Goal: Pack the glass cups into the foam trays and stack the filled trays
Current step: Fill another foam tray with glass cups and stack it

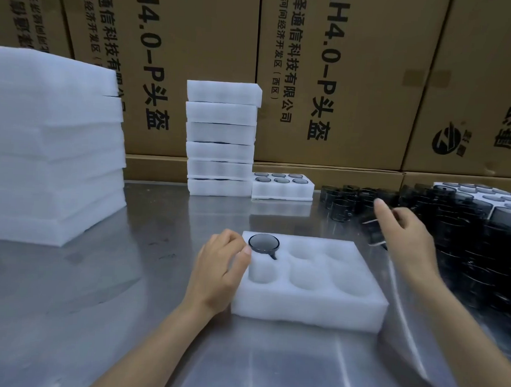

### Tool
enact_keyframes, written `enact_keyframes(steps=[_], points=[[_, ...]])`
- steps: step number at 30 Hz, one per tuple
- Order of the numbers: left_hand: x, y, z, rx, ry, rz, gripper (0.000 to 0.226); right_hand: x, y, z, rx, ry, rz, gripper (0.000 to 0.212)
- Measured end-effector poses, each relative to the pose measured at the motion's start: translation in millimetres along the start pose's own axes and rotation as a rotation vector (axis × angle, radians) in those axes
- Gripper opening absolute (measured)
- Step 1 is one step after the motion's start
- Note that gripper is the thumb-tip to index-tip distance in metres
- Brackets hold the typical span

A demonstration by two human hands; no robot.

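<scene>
One cup [263,243] sits in the near tray's [310,310] far-left pocket; loose cups [461,233] lie right, seemingly heaped.

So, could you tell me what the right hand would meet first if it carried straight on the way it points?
Most likely the loose dark glass cups just beyond the right hand, though depth is uncertain.
</scene>
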State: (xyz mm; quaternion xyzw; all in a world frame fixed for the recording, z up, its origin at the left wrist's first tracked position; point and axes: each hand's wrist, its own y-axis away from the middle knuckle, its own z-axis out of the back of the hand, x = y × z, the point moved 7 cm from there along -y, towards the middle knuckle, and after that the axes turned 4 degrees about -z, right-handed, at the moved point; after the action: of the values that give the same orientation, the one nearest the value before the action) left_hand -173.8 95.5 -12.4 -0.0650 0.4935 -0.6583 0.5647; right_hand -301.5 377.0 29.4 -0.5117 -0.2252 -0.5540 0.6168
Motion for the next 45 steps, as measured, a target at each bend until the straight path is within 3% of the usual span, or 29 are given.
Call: enact_keyframes(steps=[3,9,16,22,24,28,30,34,45], points=[[-4,-1,1,-0.02,-0.051,-0.012,0.052,36,11,-23,0.06,0.002,0.067,0.058],[-8,-1,1,-0.022,-0.103,-0.017,0.052,51,33,-95,0.377,0.155,-0.01,0.057],[-7,0,2,-0.023,-0.091,-0.012,0.052,58,46,-97,0.273,0.287,0.164,0.069],[-7,0,2,-0.015,-0.089,-0.001,0.054,64,55,-105,0.215,0.609,0.368,0.073],[-6,0,1,-0.013,-0.088,0.006,0.054,56,54,-111,0.336,0.561,0.351,0.066],[-5,0,1,-0.011,-0.067,0.014,0.055,47,51,-112,0.665,0.058,0.194,0.043],[-5,0,0,-0.007,-0.065,0.014,0.056,45,48,-107,0.634,-0.058,0.168,0.047],[-5,0,0,0.002,-0.068,0.012,0.056,42,41,-98,0.449,0.017,0.204,0.04],[-6,0,1,0.007,-0.086,0.018,0.055,39,36,-102,0.362,0.161,0.18,0.034]])
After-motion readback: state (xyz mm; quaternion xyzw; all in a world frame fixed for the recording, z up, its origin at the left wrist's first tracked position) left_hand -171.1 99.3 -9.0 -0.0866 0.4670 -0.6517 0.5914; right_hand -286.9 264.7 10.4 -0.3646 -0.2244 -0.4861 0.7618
